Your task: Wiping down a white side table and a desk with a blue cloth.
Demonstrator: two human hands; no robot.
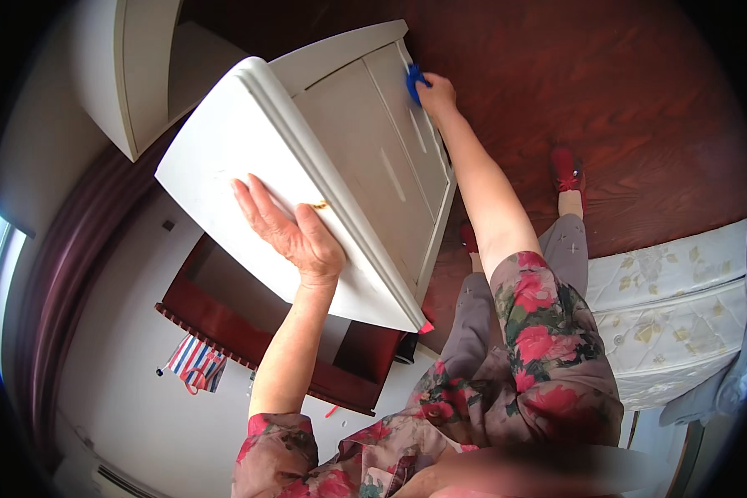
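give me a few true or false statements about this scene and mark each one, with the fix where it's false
1. The left hand rests open on the white cabinet. True.
2. The right hand holds a yellow sponge. False: it holds a blue cloth.
3. The shoes are white. False: they are red.
4. A pale patterned mattress is at the right of the picture. True.
5. The striped item lies on the mattress. False: it is on the left side of the picture, by the dark red furniture.
6. The sleeves have a floral print. True.
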